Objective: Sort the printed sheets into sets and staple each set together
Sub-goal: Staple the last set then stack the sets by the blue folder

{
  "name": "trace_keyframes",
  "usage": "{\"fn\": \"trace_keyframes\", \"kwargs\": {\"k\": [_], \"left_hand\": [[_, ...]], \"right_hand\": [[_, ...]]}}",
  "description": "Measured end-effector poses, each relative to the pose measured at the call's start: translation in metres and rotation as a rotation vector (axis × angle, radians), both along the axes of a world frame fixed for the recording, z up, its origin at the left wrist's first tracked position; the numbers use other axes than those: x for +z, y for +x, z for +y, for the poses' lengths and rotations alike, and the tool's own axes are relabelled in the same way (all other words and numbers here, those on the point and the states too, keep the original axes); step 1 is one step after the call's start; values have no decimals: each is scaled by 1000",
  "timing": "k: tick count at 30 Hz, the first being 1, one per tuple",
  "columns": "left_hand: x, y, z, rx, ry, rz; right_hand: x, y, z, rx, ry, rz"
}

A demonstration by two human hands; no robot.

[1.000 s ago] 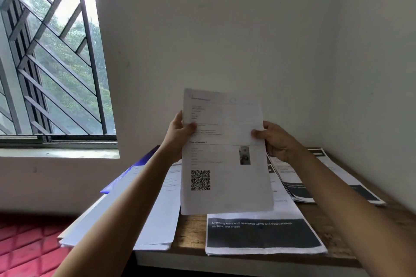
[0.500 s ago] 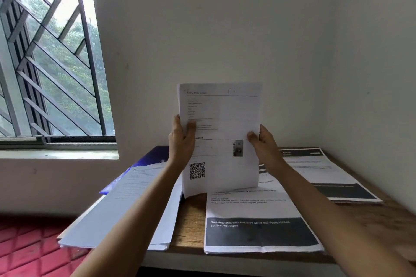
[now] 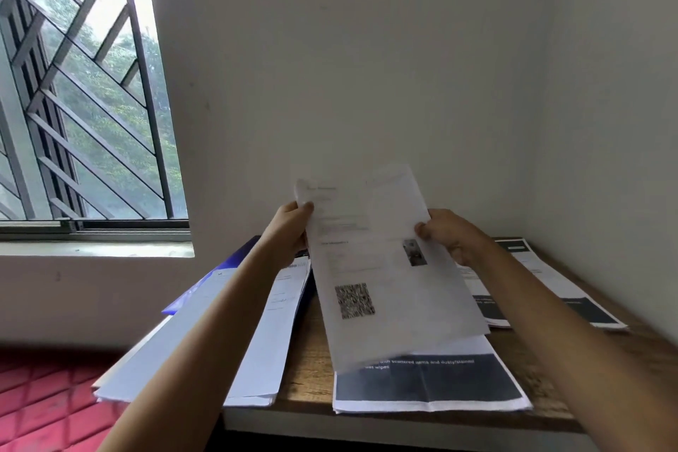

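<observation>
Sorting step here, no stapling going on that I can see. The person has a printed sheet with a QR code and a small photo on it, held up off the counter and tilted over to the right. It's blurry, and there's a second corner poking out at the top, so it could be more than one page, can't tell.

Left hand has a pinch grip on the upper left edge, thumb on the front. Right hand is clamped on the right edge the same way. So both are closed on the paper.

The bottom edge of the sheet hangs just over the front pile, the one with the dark band across it. There's another banded pile further back on the right, and a plain white stack on the left lying over a blue folder.

My guess is they're deciding which pile this page belongs to. The next move needs a match on the layout, then laying it down square on that pile so the edges line up. No stapler anywhere in view, so that has to turn up before any set gets fastened
</observation>
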State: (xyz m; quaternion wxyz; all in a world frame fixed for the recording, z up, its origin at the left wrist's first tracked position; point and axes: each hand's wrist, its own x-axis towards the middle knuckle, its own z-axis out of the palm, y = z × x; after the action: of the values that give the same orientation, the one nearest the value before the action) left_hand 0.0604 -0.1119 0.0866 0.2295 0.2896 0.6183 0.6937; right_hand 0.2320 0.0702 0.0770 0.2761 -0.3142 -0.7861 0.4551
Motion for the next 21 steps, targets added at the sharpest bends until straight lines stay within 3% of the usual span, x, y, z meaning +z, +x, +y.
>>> {"fn": "trace_keyframes", "kwargs": {"k": [9,16,21], "left_hand": [[-66,-21,12,133,10,-3],[-87,-18,18,105,-12,-64],[-99,-18,13,23,30,-70]], "right_hand": [[-38,6,14,143,-282,-311],[-49,-14,19,64,-440,-127],[-63,-43,31,-105,-387,7]]}}
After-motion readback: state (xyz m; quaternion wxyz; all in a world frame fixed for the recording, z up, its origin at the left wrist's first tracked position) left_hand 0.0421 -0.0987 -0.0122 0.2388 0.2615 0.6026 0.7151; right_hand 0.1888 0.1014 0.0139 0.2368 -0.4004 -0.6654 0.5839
